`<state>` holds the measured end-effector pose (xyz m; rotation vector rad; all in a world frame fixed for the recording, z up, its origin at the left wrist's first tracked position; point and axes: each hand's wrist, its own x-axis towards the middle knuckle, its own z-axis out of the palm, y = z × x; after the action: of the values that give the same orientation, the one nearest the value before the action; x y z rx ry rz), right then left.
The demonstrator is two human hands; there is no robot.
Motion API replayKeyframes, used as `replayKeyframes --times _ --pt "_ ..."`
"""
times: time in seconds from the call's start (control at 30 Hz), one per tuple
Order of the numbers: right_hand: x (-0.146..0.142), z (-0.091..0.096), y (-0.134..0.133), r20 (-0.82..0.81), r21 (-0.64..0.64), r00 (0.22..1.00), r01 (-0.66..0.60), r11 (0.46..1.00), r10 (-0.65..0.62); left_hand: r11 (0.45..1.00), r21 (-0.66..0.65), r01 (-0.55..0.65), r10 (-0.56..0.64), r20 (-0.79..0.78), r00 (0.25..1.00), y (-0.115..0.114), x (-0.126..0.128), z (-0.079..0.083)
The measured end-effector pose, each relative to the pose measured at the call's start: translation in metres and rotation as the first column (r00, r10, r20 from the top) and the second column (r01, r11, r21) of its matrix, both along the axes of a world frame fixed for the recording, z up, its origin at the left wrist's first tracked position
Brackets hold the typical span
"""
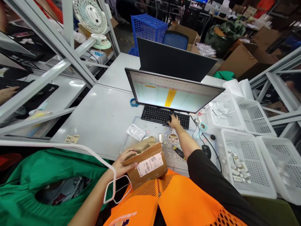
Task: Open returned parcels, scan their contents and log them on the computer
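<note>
My left hand (124, 163) grips the left edge of an opened cardboard box (138, 175), thumb over the front panel by its white barcode label (150, 164). The box is tilted against the desk's front edge, with brown paper (143, 145) showing at its top. On the black keyboard (155, 115) rests my right hand (174, 121), its fingers stretched over the keys and holding nothing. Just behind stands a monitor (169, 91) with a spreadsheet. Between my hands lie a flat plastic packet (135, 131), a small white item (161, 137) and a utility knife (178, 152).
White plastic baskets (256, 163) line the right side, one with several small white pieces. A black mouse (206, 151) sits right of my forearm. A white tube frame (94, 153) and green sack (58, 166) are at left. Tape (134, 102) lies by the monitor.
</note>
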<state>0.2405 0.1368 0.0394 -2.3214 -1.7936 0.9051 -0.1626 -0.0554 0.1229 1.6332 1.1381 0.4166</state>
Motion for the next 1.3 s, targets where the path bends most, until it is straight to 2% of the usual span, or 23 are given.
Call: replayKeyframes --times 0.17,0.23,0.3,0.37,0.43,0.53,0.57,0.6,0.67,0.73,0.77,0.8,0.87,0.9,0.97,1.0,1.03,1.07,1.13,1.17,1.2,1.23,1.3 --pt "-0.011 0.02 0.011 -0.141 0.005 0.988 0.072 0.997 -0.07 0.994 0.102 0.039 -0.039 -0.003 0.999 0.0 0.0 0.013" --pt "-0.014 0.035 -0.001 -0.256 0.024 0.964 0.078 0.997 -0.069 0.99 0.135 0.049 -0.05 -0.003 0.999 -0.001 0.002 0.022" --pt "-0.015 0.051 -0.029 -0.411 0.033 0.911 0.056 0.998 -0.037 0.986 0.154 0.057 -0.057 -0.004 0.998 0.002 0.006 0.03" --pt "-0.009 0.067 -0.074 -0.56 0.033 0.829 0.026 0.999 -0.003 0.982 0.172 0.082 -0.084 0.007 0.996 0.009 0.014 0.038" --pt "0.005 0.081 -0.134 -0.711 0.023 0.703 0.011 1.0 0.009 0.97 0.2 0.141 -0.149 0.026 0.989 0.021 0.029 0.043" --pt "0.032 0.102 -0.237 -0.918 0.006 0.397 0.058 0.998 -0.018 0.92 0.231 0.317 -0.335 0.041 0.941 0.039 0.07 0.042" --pt "0.039 0.109 -0.271 -0.94 -0.001 0.34 0.092 0.996 -0.032 0.89 0.246 0.384 -0.406 0.044 0.913 0.045 0.088 0.04" --pt "0.047 0.116 -0.302 -0.942 -0.014 0.33 0.135 0.991 -0.058 0.852 0.265 0.452 -0.48 0.048 0.876 0.051 0.111 0.038" --pt "0.066 0.128 -0.358 -0.903 -0.042 0.402 0.261 0.964 -0.149 0.76 0.324 0.564 -0.613 0.065 0.788 0.062 0.169 0.033" --pt "0.095 0.138 -0.41 -0.856 -0.027 0.46 0.416 0.909 -0.236 0.632 0.388 0.671 -0.748 0.077 0.66 0.063 0.245 0.033" --pt "0.111 0.142 -0.438 -0.836 0.001 0.476 0.5 0.866 -0.274 0.554 0.415 0.721 -0.81 0.072 0.581 0.056 0.287 0.035" --pt "0.127 0.146 -0.468 -0.821 0.031 0.481 0.578 0.816 -0.309 0.474 0.439 0.763 -0.864 0.064 0.499 0.044 0.329 0.039" --pt "0.156 0.151 -0.534 -0.811 0.088 0.456 0.713 0.695 -0.366 0.328 0.48 0.814 -0.935 0.042 0.352 0.005 0.409 0.05" --pt "0.169 0.154 -0.57 -0.816 0.111 0.432 0.77 0.628 -0.385 0.274 0.495 0.825 -0.954 0.029 0.299 -0.019 0.445 0.056" --pt "0.194 0.158 -0.648 -0.832 0.168 0.373 0.875 0.454 -0.411 0.212 0.519 0.828 -0.97 0.009 0.243 -0.073 0.509 0.064" --pt "0.207 0.159 -0.691 -0.838 0.203 0.341 0.92 0.336 -0.426 0.192 0.525 0.829 -0.974 -0.002 0.227 -0.101 0.537 0.067" --pt "0.221 0.16 -0.734 -0.842 0.244 0.298 0.954 0.175 -0.451 0.173 0.523 0.835 -0.977 -0.017 0.213 -0.127 0.563 0.069" --pt "0.237 0.16 -0.779 -0.846 0.283 0.239 0.959 -0.023 -0.477 0.148 0.515 0.844 -0.98 -0.035 0.194 -0.151 0.588 0.069" --pt "0.273 0.156 -0.865 -0.857 0.337 0.084 0.837 -0.431 -0.508 0.084 0.497 0.864 -0.986 -0.084 0.143 -0.194 0.635 0.068" --pt "0.294 0.152 -0.905 -0.864 0.345 0.016 0.745 -0.57 -0.502 0.047 0.495 0.868 -0.987 -0.112 0.118 -0.212 0.657 0.066" --pt "0.317 0.145 -0.942 -0.873 0.343 -0.041 0.657 -0.671 -0.486 0.012 0.5 0.866 -0.985 -0.141 0.096 -0.229 0.679 0.066" --pt "0.342 0.137 -0.975 -0.883 0.331 -0.084 0.585 -0.741 -0.461 -0.019 0.511 0.86 -0.983 -0.168 0.078 -0.245 0.701 0.065" --pt "0.398 0.116 -1.028 -0.905 0.289 -0.154 0.46 -0.84 -0.396 -0.081 0.539 0.838 -0.975 -0.219 0.047 -0.275 0.744 0.069"
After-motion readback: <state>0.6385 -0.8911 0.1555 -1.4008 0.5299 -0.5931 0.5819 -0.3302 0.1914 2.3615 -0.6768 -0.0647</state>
